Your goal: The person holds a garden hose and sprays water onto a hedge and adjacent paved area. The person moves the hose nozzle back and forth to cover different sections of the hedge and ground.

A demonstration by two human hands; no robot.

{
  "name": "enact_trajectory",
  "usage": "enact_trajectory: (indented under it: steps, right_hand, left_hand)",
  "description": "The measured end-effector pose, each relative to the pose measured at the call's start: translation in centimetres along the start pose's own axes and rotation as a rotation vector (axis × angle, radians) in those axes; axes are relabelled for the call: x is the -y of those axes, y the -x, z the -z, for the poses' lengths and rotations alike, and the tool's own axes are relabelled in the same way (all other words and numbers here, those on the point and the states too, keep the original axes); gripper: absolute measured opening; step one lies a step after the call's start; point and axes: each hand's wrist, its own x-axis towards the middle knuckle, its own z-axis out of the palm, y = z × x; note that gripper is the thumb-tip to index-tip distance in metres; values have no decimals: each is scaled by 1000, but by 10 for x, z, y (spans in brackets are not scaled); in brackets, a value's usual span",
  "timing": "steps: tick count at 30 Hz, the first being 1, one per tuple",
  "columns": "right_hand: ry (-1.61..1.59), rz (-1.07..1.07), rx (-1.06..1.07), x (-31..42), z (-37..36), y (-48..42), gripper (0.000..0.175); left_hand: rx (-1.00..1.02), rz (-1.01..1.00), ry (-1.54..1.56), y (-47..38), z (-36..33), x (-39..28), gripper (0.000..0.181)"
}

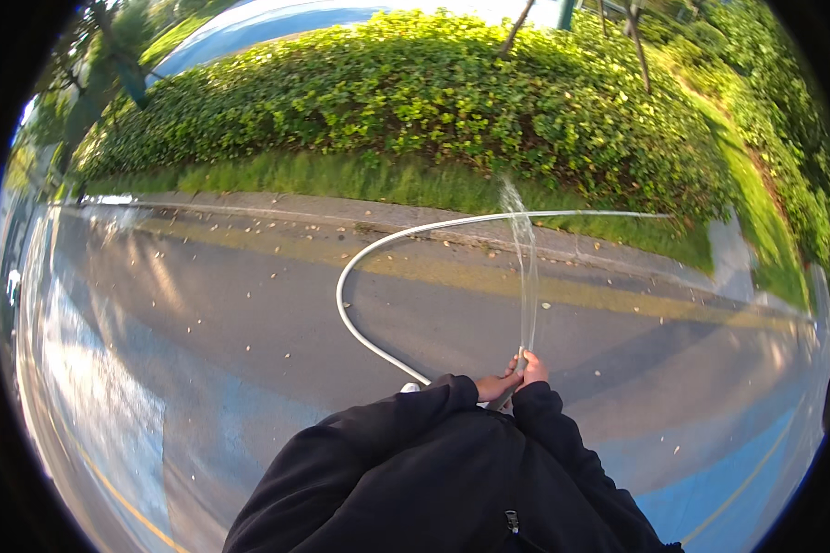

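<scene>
Both hands are close together in front of the dark jacket, around the end of a pale hose [380,350]. My left hand [499,386] grips the hose just behind its end, and my right hand [535,370] closes on it at the mouth. A stream of water [528,290] leaves the hose end and reaches the grass strip [360,176] below the hedge. The hose loops out over the asphalt, crosses the curb and runs right along the grass to the hedge's foot. Part of it near my body is hidden by the jacket.
A stone curb [277,202] separates the grass from the asphalt road [263,290], where a faded yellow band [443,275] and scattered dry leaves lie. Beyond the grass stands a dense leafy hedge [387,97] with thin tree trunks. A paved path [731,256] cuts through the verge at right.
</scene>
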Motion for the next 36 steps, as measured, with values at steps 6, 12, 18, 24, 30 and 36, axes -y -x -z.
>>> enact_trajectory:
  steps: [6, 12, 18, 24, 30, 36]
  right_hand:
    - [-85, 80, -204, 10, 30, 34, 23]
    - [-200, 134, -288, 3, 57, 34, 27]
    - [-141, 131, -254, 0, 51, 25, 29]
    - [-62, 113, -99, 0, 14, 27, 23]
    - [100, 230, 81, -6, -13, 25, 25]
    - [286, 315, 260, -11, -18, 18, 27]
  left_hand:
    - [133, 63, -123, -32, -26, 6, 76]
    - [154, 74, -93, -43, -45, 10, 76]
    - [198, 177, -92, -31, -37, -9, 68]
    - [8, 253, -35, -2, -23, -20, 81]
    - [-135, 291, 91, -1, -4, 7, 70]
    - [-168, 238, 288, -9, 12, 33, 75]
